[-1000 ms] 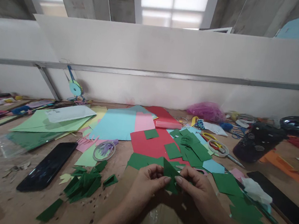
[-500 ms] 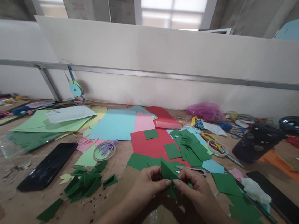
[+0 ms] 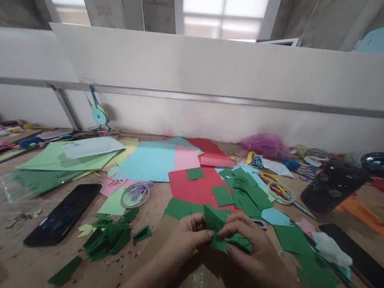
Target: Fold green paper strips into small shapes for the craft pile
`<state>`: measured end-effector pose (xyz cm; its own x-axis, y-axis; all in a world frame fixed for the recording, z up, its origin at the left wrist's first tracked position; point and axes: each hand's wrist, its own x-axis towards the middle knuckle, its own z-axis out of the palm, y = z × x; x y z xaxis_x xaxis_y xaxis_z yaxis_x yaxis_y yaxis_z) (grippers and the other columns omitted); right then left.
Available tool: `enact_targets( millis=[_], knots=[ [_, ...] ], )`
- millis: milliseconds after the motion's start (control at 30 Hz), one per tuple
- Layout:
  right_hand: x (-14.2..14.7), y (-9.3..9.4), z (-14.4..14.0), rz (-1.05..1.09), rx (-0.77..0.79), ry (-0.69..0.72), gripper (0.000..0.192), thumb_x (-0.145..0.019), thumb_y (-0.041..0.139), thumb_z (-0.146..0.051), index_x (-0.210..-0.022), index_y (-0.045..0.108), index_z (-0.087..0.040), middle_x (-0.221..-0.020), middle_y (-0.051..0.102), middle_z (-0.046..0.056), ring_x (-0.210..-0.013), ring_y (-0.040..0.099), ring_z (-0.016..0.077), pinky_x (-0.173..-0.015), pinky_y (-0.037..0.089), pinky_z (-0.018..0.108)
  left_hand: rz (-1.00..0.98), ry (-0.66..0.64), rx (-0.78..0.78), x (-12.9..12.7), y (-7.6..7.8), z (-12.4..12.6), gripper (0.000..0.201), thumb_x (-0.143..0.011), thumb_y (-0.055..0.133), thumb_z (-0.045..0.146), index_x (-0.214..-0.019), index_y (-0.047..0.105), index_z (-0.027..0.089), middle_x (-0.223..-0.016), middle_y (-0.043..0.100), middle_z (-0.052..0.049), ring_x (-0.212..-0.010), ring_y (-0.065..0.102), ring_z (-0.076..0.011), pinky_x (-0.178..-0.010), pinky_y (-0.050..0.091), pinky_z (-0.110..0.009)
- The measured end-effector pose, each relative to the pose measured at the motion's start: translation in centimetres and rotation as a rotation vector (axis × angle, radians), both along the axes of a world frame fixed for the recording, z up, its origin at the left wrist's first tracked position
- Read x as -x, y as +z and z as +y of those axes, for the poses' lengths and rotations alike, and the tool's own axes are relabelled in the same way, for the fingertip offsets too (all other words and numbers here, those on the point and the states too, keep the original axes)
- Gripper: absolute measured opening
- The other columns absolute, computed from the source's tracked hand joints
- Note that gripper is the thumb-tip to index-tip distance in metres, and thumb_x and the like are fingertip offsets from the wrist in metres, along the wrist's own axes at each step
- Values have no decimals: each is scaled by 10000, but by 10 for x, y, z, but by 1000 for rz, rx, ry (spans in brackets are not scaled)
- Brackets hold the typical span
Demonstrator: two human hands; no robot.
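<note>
My left hand (image 3: pixel 192 232) pinches a folded piece of green paper (image 3: pixel 211 218) between thumb and fingers, with a pointed corner standing up. On the paper's other side is my right hand (image 3: pixel 250 243), its fingers bent and a green flap between fingertips and thumb. To the left on the table lie a pile of folded green paper pieces (image 3: pixel 108 241), a single folded piece (image 3: pixel 143 233) and a flat green piece (image 3: pixel 65 270). Beyond my hands, green paper squares (image 3: pixel 222 196) rest on red paper (image 3: pixel 187 187). The pink-handled scissors (image 3: pixel 261 224) are partly hidden behind my right hand.
A black phone (image 3: pixel 62 215) and a tape ring (image 3: pixel 135 195) lie on the left. Blue paper (image 3: pixel 152 158) is spread at the back. Yellow-handled scissors (image 3: pixel 271 178), a dark cup (image 3: pixel 333 185), a crumpled white tissue (image 3: pixel 332 248) and more green sheets (image 3: pixel 328 286) are on the right.
My right hand's fingers have moved apart from the thumb and shifted over the paper. The green paper has turned a little, and the view has shifted slightly.
</note>
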<state>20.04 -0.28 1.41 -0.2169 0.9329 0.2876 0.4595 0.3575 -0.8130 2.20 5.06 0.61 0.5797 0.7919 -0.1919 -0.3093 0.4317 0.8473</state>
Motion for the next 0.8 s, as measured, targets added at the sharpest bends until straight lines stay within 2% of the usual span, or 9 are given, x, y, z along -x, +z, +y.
enact_targets(
  millis=[167,333,433,567,700,800],
  knots=[
    [-3,-2,0,-61,13,-2,166,-830,573,-124,-913,635,-253,-990,587,27,-986,569,196,-885,425,323,31,-73,-38,4,5,0,297,-612,795,210,-891,722,139,-797,686,-57,-728,608,-165,-675,441,-243],
    [-5,-6,0,-94,9,9,154,-839,597,-146,-917,651,-267,-1025,589,23,-1024,562,196,-901,418,313,31,-49,-108,3,4,1,256,-613,786,203,-847,711,133,-795,686,-60,-737,605,-171,-701,430,-256],
    [-5,-7,0,-104,9,-4,94,-865,601,-182,-892,647,-260,-984,591,18,-990,568,189,-879,417,305,36,-56,-148,0,8,-1,289,-591,772,159,-873,711,138,-845,693,-66,-798,608,-188,-737,431,-265],
    [-2,-9,-1,-91,-23,-33,71,-887,597,-211,-823,611,-238,-909,580,6,-917,571,173,-823,417,286,46,-56,-153,-4,13,-7,197,-609,701,106,-803,691,136,-784,664,-42,-735,574,-156,-688,419,-242],
    [2,-13,-1,-67,-80,-81,106,-893,571,-181,-797,567,-227,-859,564,-3,-851,557,158,-760,413,270,71,-46,-180,-5,10,-11,112,-623,663,80,-717,641,137,-723,616,-16,-706,537,-136,-644,389,-219],
    [5,-15,-1,-69,-108,-112,120,-881,559,-146,-792,542,-225,-831,563,-6,-818,539,157,-733,406,270,88,-50,-211,-4,7,-12,100,-660,618,84,-741,630,141,-733,597,-15,-745,532,-145,-673,394,-229]
  ],
)
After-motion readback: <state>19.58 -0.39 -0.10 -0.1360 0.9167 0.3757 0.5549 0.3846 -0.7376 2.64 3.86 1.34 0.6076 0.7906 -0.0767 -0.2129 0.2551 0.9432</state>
